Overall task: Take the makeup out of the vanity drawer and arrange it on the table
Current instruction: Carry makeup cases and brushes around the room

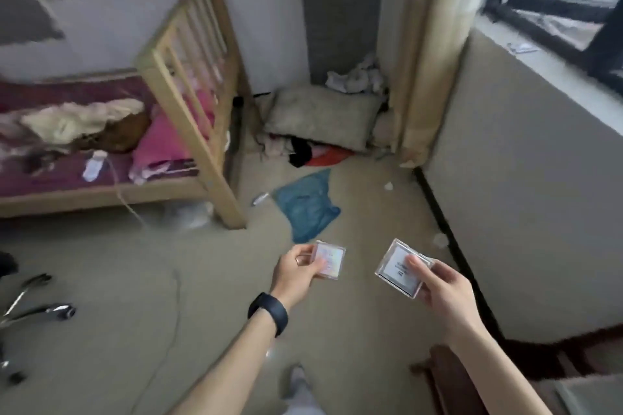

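Near the blue cloth (308, 209), left hand (296, 268) fingers (301, 251) pinch a compact (330, 259), right hand (441, 290) fingers a clear case (397, 271); neither placed yet.

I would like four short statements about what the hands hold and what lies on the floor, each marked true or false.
1. The left hand holds a clear case. True.
2. The right hand is empty. False: it grips a second clear case.
3. The black wristband is on the right wrist. False: it is on the left wrist.
4. A blue cloth lies on the floor beyond the hands. True.
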Tool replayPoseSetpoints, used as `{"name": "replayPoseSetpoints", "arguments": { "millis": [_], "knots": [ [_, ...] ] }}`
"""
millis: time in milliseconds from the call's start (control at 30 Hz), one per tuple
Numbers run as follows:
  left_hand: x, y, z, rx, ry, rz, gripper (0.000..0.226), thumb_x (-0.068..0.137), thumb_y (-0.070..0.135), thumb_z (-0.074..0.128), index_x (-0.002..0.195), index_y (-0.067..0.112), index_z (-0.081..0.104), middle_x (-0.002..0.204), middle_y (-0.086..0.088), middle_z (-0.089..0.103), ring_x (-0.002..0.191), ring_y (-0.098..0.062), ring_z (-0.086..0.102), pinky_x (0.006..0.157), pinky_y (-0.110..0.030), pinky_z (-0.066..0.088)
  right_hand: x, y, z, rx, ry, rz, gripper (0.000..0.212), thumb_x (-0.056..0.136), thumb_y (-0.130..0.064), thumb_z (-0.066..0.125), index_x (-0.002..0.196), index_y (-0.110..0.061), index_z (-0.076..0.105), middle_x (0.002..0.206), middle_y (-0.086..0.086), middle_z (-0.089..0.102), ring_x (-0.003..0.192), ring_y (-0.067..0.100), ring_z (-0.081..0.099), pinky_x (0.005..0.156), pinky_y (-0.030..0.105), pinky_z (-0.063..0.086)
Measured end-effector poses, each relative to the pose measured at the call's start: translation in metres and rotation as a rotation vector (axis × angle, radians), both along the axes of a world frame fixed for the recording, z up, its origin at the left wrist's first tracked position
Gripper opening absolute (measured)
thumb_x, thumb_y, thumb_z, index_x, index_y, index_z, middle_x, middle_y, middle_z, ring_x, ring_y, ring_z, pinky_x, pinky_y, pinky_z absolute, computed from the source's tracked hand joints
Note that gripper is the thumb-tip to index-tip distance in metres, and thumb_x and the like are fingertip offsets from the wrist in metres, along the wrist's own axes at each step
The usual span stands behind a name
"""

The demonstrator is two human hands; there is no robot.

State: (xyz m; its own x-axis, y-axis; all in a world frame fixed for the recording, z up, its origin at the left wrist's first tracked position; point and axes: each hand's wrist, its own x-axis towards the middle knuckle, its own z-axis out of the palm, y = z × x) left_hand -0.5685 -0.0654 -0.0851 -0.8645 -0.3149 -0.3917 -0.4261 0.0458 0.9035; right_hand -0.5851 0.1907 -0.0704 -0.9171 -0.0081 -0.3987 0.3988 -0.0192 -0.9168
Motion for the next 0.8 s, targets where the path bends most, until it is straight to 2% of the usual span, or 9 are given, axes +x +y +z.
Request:
{"name": "replayPoseSetpoints", "arguments": {
  "millis": [133, 233, 367, 467, 600, 700, 800],
  "knots": [
    [0.074, -0.121, 0.012, 0.038, 0.018, 0.402, 0.019, 0.089, 0.002, 0.070, 0.105, 0.009, 0.063, 0.095, -0.010, 0.071, 0.073, -0.021, 0.066, 0.047, -0.012, 0.043, -0.017, -0.133, 0.010, 0.004, 0.037, 0.342, 0.034, 0.084, -0.039, 0.078, 0.091, -0.005, 0.074, 0.092, 0.009, 0.077, 0.077, 0.021, 0.068, 0.079, 0.041, 0.053],
    [0.137, -0.205, 0.015, 0.028, -0.002, 0.621, 0.017, 0.089, 0.007, 0.071, 0.104, 0.013, 0.063, 0.089, -0.002, 0.072, 0.066, -0.017, 0.070, 0.051, -0.020, 0.042, -0.011, -0.240, 0.012, 0.012, 0.046, 0.568, 0.033, 0.085, -0.036, 0.078, 0.095, -0.005, 0.074, 0.092, 0.010, 0.078, 0.091, 0.031, 0.073, 0.090, 0.050, 0.055],
    [0.211, -0.310, 0.020, 0.036, 0.027, 0.888, 0.017, 0.088, 0.009, 0.072, 0.103, 0.012, 0.065, 0.083, 0.001, 0.074, 0.064, -0.015, 0.071, 0.054, -0.023, 0.041, 0.012, -0.384, 0.014, 0.026, 0.078, 0.864, 0.024, 0.084, -0.037, 0.078, 0.090, -0.013, 0.077, 0.090, 0.009, 0.078, 0.087, 0.028, 0.075, 0.088, 0.049, 0.057],
    [0.255, -0.384, 0.028, 0.038, 0.060, 1.054, 0.017, 0.088, 0.012, 0.072, 0.103, 0.015, 0.064, 0.083, 0.003, 0.074, 0.065, -0.014, 0.071, 0.060, -0.025, 0.042, 0.035, -0.494, 0.018, 0.008, 0.082, 1.030, 0.023, 0.086, -0.033, 0.076, 0.092, -0.011, 0.078, 0.091, 0.009, 0.078, 0.089, 0.029, 0.075, 0.089, 0.050, 0.056],
    [0.301, -0.463, 0.047, 0.037, 0.123, 1.215, 0.015, 0.088, 0.012, 0.072, 0.096, 0.021, 0.063, 0.075, 0.010, 0.074, 0.063, -0.013, 0.071, 0.063, -0.027, 0.044, 0.070, -0.617, 0.034, -0.053, 0.047, 1.185, 0.015, 0.086, -0.030, 0.076, 0.089, -0.015, 0.079, 0.094, 0.009, 0.078, 0.084, 0.021, 0.074, 0.076, 0.037, 0.057],
    [0.330, -0.511, 0.063, 0.043, 0.146, 1.303, 0.015, 0.089, 0.013, 0.072, 0.100, 0.019, 0.065, 0.090, 0.000, 0.074, 0.065, -0.014, 0.071, 0.067, -0.029, 0.046, 0.098, -0.693, 0.051, -0.087, 0.003, 1.268, 0.021, 0.087, -0.029, 0.075, 0.094, -0.010, 0.075, 0.091, 0.008, 0.077, 0.084, 0.021, 0.072, 0.075, 0.033, 0.053],
    [0.357, -0.559, 0.076, 0.036, 0.164, 1.369, 0.021, 0.089, 0.017, 0.072, 0.109, 0.018, 0.065, 0.099, -0.003, 0.075, 0.071, -0.014, 0.073, 0.073, -0.031, 0.051, 0.127, -0.766, 0.067, -0.136, -0.026, 1.351, 0.020, 0.088, -0.031, 0.074, 0.095, -0.012, 0.074, 0.087, 0.002, 0.076, 0.077, 0.013, 0.070, 0.073, 0.031, 0.048]
  ]
}}
